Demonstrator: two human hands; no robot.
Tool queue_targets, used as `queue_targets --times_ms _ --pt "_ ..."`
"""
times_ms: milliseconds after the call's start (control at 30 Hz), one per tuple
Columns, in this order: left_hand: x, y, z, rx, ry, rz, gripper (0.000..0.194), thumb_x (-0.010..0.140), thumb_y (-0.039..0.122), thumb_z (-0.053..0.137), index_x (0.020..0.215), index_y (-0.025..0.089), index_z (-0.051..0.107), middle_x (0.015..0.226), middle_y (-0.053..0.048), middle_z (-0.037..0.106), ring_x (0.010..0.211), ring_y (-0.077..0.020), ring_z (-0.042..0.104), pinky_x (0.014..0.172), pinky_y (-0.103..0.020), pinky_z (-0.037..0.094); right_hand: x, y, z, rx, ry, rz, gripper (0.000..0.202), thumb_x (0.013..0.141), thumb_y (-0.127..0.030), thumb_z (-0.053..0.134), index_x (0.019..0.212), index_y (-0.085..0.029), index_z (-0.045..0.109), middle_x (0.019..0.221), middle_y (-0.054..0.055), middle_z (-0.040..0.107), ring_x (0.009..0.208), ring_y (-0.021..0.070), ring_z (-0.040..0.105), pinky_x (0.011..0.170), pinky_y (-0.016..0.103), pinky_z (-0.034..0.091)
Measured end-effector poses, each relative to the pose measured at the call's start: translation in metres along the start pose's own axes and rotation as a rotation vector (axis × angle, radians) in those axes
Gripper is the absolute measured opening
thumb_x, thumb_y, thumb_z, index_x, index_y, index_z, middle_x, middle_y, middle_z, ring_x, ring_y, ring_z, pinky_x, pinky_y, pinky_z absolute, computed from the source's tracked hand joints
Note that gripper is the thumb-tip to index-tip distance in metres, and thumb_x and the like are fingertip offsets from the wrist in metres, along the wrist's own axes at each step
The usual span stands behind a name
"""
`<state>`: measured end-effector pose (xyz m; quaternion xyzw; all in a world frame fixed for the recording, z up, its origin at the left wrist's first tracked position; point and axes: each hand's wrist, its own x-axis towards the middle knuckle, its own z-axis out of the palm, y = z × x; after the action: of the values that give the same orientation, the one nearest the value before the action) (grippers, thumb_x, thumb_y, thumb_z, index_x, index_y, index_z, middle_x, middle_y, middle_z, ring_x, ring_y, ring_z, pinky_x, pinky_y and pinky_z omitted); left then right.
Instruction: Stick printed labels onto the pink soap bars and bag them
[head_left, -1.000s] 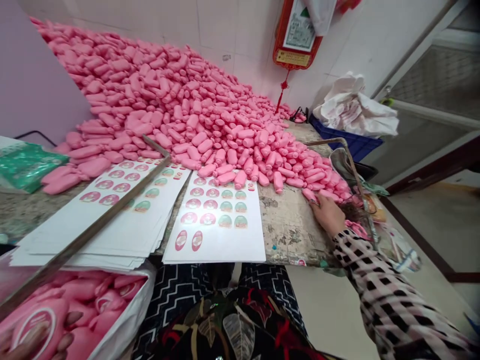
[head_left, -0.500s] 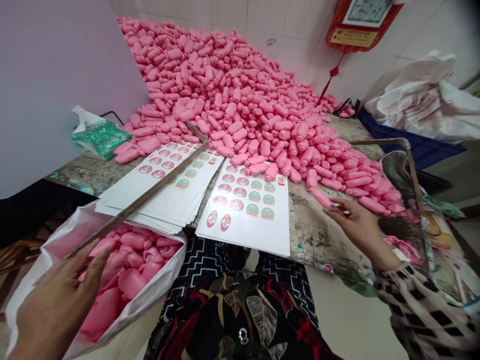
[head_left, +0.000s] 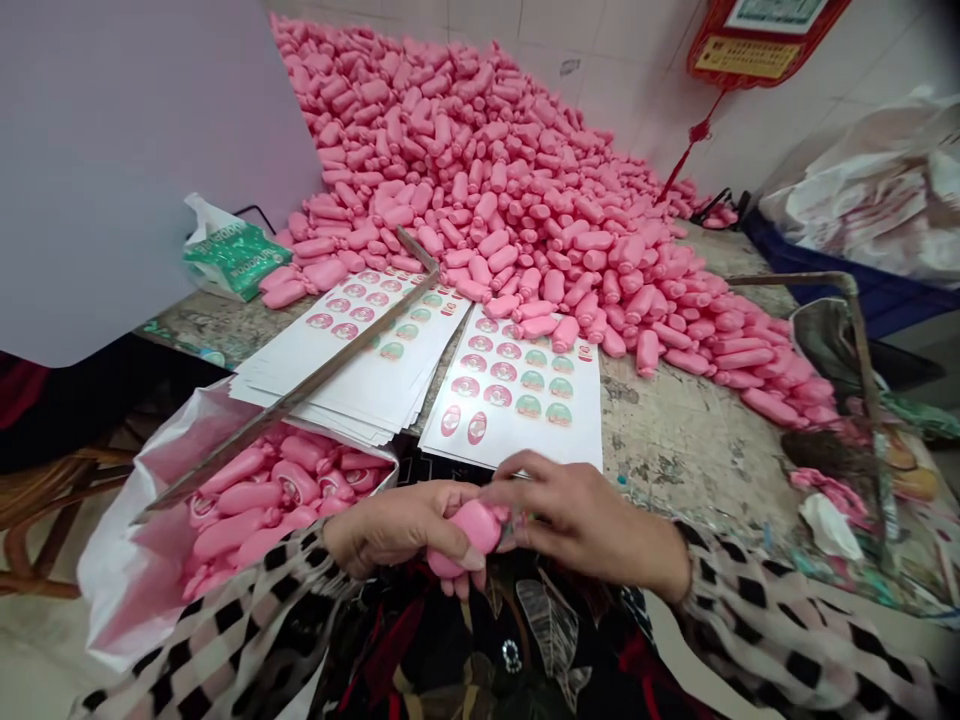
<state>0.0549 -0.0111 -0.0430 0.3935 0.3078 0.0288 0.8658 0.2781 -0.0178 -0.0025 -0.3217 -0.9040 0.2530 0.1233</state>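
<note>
My left hand (head_left: 409, 525) is closed round a small pink plastic bottle (head_left: 466, 535), held in front of my body just off the table edge. Fingers bent, my right hand (head_left: 577, 515) meets the neck end of that bottle. Something small and partly greenish shows between its fingertips, too hidden to name. Just beyond the hands lies a sheet of pink and green stickers (head_left: 517, 385). To its left is a stack of similar sticker sheets (head_left: 337, 350), with a metal bar across it. A white bag (head_left: 127, 560) of pink bottles stands below the table edge at left.
A large heap of pink bottles (head_left: 480, 180) covers the back of the worktable (head_left: 675, 450). A bent metal bar (head_left: 300, 390) juts over the bag, and a metal frame (head_left: 862, 370) stands at right. A green-white packet (head_left: 232, 255) lies left; a blue crate (head_left: 840, 270) sits back right.
My right hand has come from the table's right side to my lap, bringing the pink bottle. My left hand has moved from above the bag to the middle and now grips that bottle.
</note>
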Motion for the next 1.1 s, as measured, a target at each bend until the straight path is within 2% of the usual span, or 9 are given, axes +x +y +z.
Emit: queue_targets --times_ms 67,133,233,300,400,467,667,933,1100 --pt "-0.002 -0.005 -0.002 0.070 0.159 0.055 0.039 0.066 0.021 0.066 0.099 0.018 0.046 0.074 -0.001 0.065 0.059 -0.0136 0.061 0.054 -0.023 0.045 0.004 0.019 0.009 0.121 0.125 0.210 0.036 0.089 -0.040 0.050 0.122 -0.028 0.053 0.104 0.004 0.056 0.085 0.0130 0.057 0.072 0.025 0.046" --pt "-0.004 -0.008 -0.002 0.308 0.420 0.168 0.030 0.069 0.022 0.064 0.093 0.019 0.046 0.076 0.001 0.063 0.065 -0.0133 0.059 0.057 -0.024 0.044 0.011 0.037 0.020 0.110 0.247 0.406 0.029 0.092 -0.039 0.043 0.109 -0.026 0.062 0.092 0.003 0.057 0.083 0.0142 0.057 0.072 0.027 0.045" --pt "-0.003 -0.013 -0.003 0.798 0.738 0.369 0.011 0.080 0.022 0.052 0.090 0.019 0.052 0.085 0.000 0.062 0.078 -0.0147 0.059 0.071 -0.029 0.046 0.026 0.049 0.033 -0.005 0.305 0.558 0.025 0.092 -0.035 0.043 0.099 -0.024 0.064 0.090 0.003 0.058 0.083 0.0154 0.056 0.074 0.028 0.042" --pt "0.002 -0.018 -0.004 1.029 0.830 0.482 0.021 0.084 0.019 0.045 0.103 0.021 0.055 0.102 -0.002 0.062 0.095 -0.0168 0.058 0.085 -0.032 0.045 0.038 0.047 0.039 -0.092 0.303 0.608 0.024 0.092 -0.035 0.043 0.099 -0.024 0.062 0.092 0.002 0.058 0.084 0.0155 0.055 0.072 0.027 0.040" --pt "0.012 -0.025 -0.007 1.241 0.885 0.570 0.044 0.084 0.013 0.042 0.127 0.020 0.045 0.135 -0.007 0.047 0.123 -0.0183 0.044 0.102 -0.034 0.037 0.053 0.038 0.043 -0.215 0.276 0.689 0.025 0.093 -0.037 0.038 0.100 -0.024 0.059 0.093 0.003 0.058 0.082 0.0156 0.055 0.068 0.026 0.037" --pt "0.018 -0.028 -0.009 1.337 0.894 0.536 0.052 0.084 0.012 0.042 0.135 0.019 0.038 0.146 -0.008 0.035 0.129 -0.0190 0.038 0.105 -0.035 0.035 0.060 0.034 0.044 -0.282 0.255 0.737 0.027 0.094 -0.037 0.035 0.101 -0.024 0.058 0.095 0.004 0.058 0.080 0.0157 0.055 0.065 0.026 0.035" --pt "0.026 -0.032 -0.007 1.477 0.906 0.280 0.061 0.080 0.010 0.048 0.138 0.024 0.037 0.153 -0.014 0.015 0.111 -0.0270 0.056 0.089 -0.040 0.047 0.066 0.034 0.043 -0.370 0.211 0.756 0.029 0.095 -0.038 0.032 0.101 -0.023 0.057 0.094 0.005 0.058 0.079 0.0163 0.056 0.062 0.027 0.034" --pt "0.033 -0.039 -0.013 1.510 0.918 0.295 0.071 0.077 0.006 0.050 0.140 0.031 0.031 0.154 -0.014 -0.004 0.103 -0.0248 0.059 0.082 -0.038 0.048 0.067 0.038 0.041 -0.420 0.235 0.703 0.027 0.094 -0.036 0.036 0.092 -0.021 0.059 0.090 0.004 0.059 0.084 0.0173 0.057 0.064 0.027 0.034" --pt "0.036 -0.041 -0.016 1.514 0.927 0.310 0.070 0.079 0.008 0.049 0.141 0.034 0.029 0.154 -0.014 -0.005 0.103 -0.0253 0.059 0.083 -0.039 0.047 0.067 0.036 0.039 -0.400 0.200 0.690 0.028 0.094 -0.037 0.037 0.091 -0.021 0.060 0.090 0.004 0.060 0.084 0.0170 0.056 0.064 0.027 0.034"
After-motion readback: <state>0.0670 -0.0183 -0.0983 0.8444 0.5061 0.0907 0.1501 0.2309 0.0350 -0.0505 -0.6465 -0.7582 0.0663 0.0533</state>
